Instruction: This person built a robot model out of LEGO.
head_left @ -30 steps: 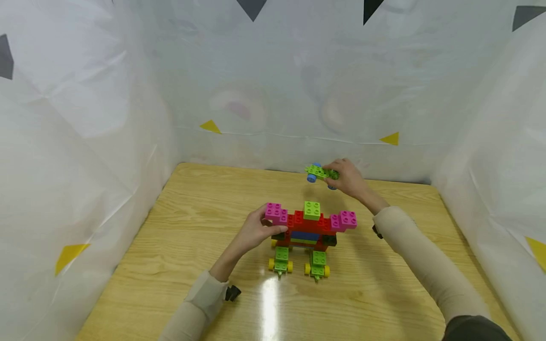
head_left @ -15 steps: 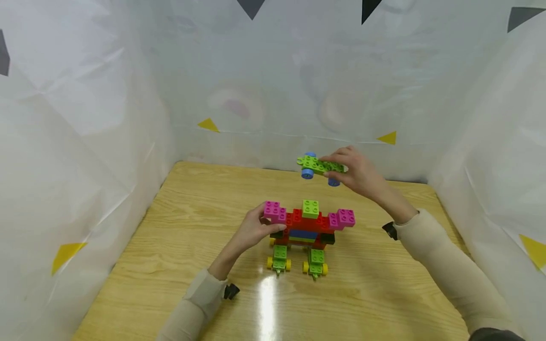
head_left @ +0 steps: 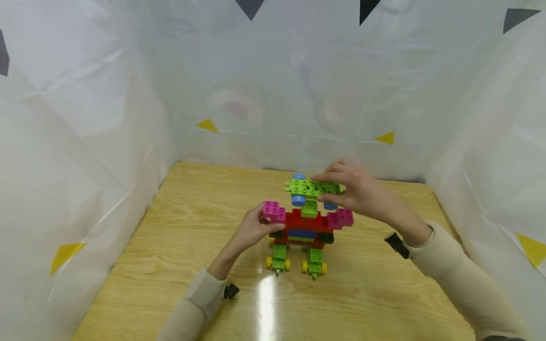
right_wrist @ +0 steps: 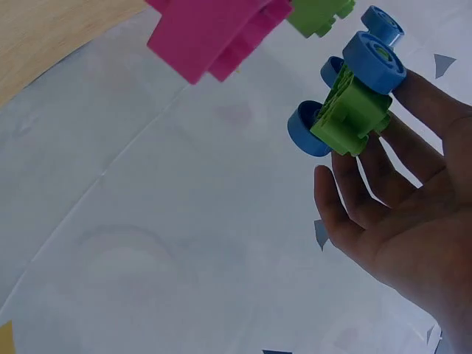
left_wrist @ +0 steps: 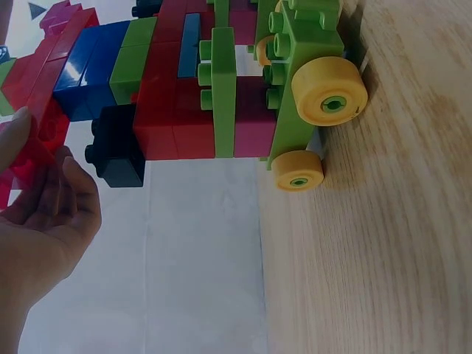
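Observation:
A figure of toy building blocks (head_left: 303, 222) stands on the table, with a red body, pink arm ends and a lime block (head_left: 309, 209) on top. Its feet are green wheeled bases (left_wrist: 295, 88) with yellow wheels. My left hand (head_left: 254, 231) grips the pink and red blocks of the figure's left arm. Between thumb and fingers, my right hand (head_left: 356, 189) holds a green wheeled base (head_left: 304, 188) with blue wheels. This base hangs level over the lime block; whether they touch I cannot tell. In the right wrist view its blue wheels (right_wrist: 375, 62) show near the fingertips.
The wooden table (head_left: 187, 203) extends around the figure. White sheeting (head_left: 273, 85) with yellow and dark triangles encloses the back and sides. The figure's right pink arm end (head_left: 340, 218) sticks out just below my right hand.
My right hand lifted the blue-wheeled base from the back of the table, then brought it left and down over the figure's top. My left hand kept its grip on the arm.

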The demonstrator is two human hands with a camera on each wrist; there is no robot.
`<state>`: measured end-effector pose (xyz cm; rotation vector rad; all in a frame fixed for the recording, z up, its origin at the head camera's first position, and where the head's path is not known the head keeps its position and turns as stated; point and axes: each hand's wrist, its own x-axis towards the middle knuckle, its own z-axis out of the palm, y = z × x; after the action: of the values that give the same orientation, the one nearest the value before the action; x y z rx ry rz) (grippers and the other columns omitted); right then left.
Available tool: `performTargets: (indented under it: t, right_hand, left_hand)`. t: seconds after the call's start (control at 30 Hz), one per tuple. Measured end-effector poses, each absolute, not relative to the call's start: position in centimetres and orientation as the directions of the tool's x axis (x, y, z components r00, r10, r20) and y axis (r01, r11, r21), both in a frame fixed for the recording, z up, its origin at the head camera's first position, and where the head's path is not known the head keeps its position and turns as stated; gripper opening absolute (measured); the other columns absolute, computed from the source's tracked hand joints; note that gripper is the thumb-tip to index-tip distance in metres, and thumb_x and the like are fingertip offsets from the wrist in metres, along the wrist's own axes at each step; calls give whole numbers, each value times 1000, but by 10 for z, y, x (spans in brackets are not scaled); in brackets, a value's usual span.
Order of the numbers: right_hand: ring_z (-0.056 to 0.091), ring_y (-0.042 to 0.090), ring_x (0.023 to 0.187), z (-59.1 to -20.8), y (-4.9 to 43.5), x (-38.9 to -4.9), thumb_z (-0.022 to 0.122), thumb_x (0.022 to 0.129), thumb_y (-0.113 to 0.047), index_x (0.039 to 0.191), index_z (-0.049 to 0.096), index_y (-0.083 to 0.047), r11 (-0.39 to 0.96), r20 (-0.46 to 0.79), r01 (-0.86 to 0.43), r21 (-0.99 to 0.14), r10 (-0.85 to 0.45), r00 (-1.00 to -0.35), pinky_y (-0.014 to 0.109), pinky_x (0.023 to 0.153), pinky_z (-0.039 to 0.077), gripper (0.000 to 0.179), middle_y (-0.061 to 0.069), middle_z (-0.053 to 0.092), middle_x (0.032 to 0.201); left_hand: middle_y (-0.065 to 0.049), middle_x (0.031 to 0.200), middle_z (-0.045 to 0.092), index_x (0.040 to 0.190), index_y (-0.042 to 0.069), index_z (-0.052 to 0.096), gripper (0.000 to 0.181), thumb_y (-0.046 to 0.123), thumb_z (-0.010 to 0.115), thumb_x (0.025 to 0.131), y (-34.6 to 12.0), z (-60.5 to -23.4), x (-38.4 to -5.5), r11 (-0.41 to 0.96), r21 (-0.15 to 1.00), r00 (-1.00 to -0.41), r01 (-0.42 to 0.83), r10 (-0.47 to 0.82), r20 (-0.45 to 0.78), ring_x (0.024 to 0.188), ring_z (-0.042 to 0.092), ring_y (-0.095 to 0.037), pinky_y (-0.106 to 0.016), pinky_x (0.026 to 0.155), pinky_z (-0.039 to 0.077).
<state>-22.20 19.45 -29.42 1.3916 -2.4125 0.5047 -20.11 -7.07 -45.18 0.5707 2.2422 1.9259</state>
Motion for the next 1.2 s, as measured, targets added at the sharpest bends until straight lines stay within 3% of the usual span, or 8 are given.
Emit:
performTargets:
  t: [0.3, 0.73, 1.2]
  right_hand:
    - [52, 14, 85, -299, 190, -218, 82, 77, -19, 113, 71, -9, 480, 347, -861, -167, -789, -507, 31, 70, 47, 39, -1, 64, 94]
    - [51, 13, 81, -302, 188, -216, 82, 77, -18, 113, 72, -10, 475, 326, -862, -175, -798, -506, 31, 68, 46, 39, -2, 63, 91]
    - [48, 15, 77, -297, 182, -212, 82, 75, -16, 110, 74, -7, 494, 274, -856, -151, -811, -517, 27, 62, 42, 37, -1, 61, 89]
  left_hand:
    - [-10, 110, 63, 125, 9, 56, 45, 16, 75, 85, -71, -453, -204, 126, 970, -918, 207, 368, 148, 86, 64, -25, -43, 73, 55]
    - [-6, 111, 64, 125, 10, 57, 45, 18, 75, 85, -69, -452, -207, 140, 964, -916, 228, 366, 163, 87, 64, -22, -36, 72, 54]
    - [-10, 114, 63, 127, 8, 56, 47, 16, 75, 85, -69, -451, -209, 129, 966, -911, 223, 381, 160, 89, 64, -22, -34, 74, 55]
